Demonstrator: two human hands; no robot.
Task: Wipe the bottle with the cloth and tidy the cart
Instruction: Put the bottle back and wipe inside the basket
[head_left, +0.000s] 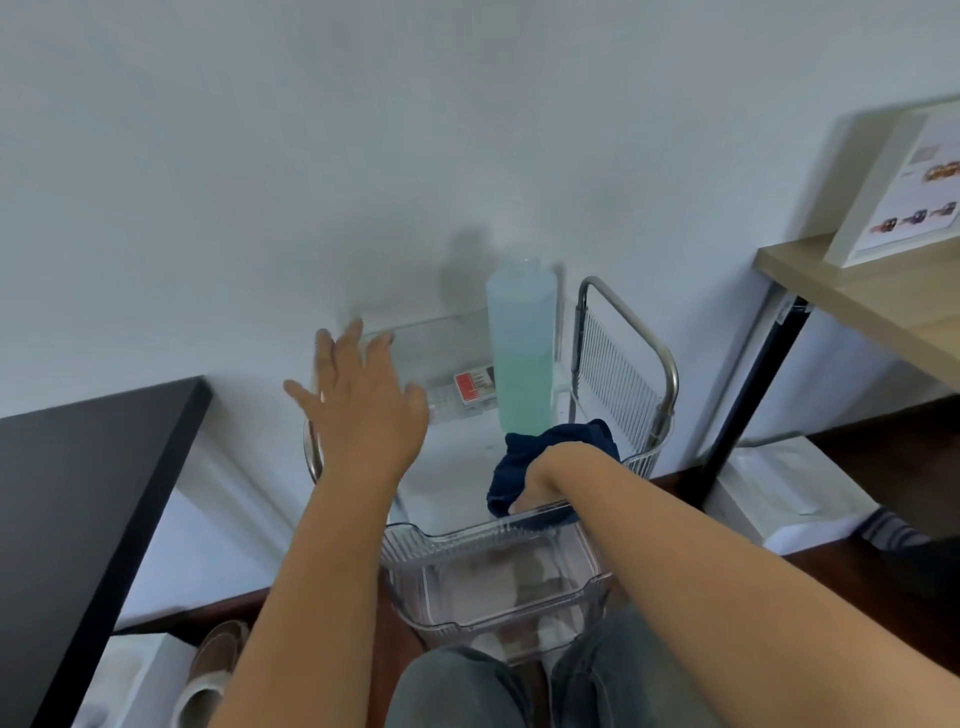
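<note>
Head view: cloth in hand, bottle waiting on the cart.

White metal cart (626, 364) with clear plastic bins; tall translucent bottle of green liquid (521, 358) stands upright on its top, near the right rail. Left hand (363, 400) hovers splayed, holding nothing; right hand (540, 483) clutches the dark blue cloth (561, 441) just below the bottle's base. Wiping and tidying look still ahead.

The bottle (521, 353) stands upright on the cart (626, 358), tall, translucent, half full of green liquid; it is just beyond the right hand (540, 486). The cloth (550, 457) is dark blue, bunched in that hand at the bottle's base.
</note>
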